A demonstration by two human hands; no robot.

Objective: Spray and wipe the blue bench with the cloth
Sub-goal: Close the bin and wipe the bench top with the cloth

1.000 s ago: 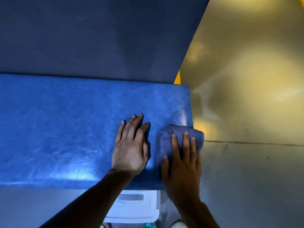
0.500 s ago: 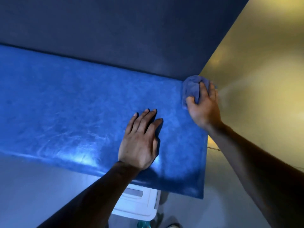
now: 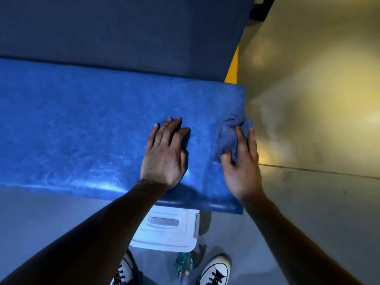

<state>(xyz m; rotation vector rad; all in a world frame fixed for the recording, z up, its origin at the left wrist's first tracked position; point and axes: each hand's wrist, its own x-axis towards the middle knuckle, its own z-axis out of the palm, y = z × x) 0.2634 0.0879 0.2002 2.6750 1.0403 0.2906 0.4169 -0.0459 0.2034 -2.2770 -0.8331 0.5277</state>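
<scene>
Blue vinyl bench spans frame from 9 o'clock to right of centre, glossy, streaked. Bluish cloth bunched at bench's right end, about 2 o'clock from centre, partly over edge. Right hand on cloth, thumb and fingers curled into folds, gripping it. Left hand just left of centre, flat on bench, fingers straight and close together, holding nothing. White box under bench at 6 o'clock. White sneakers on grey floor at bottom edge.

white bin under bench edge; sneakers; grey floor.
</scene>
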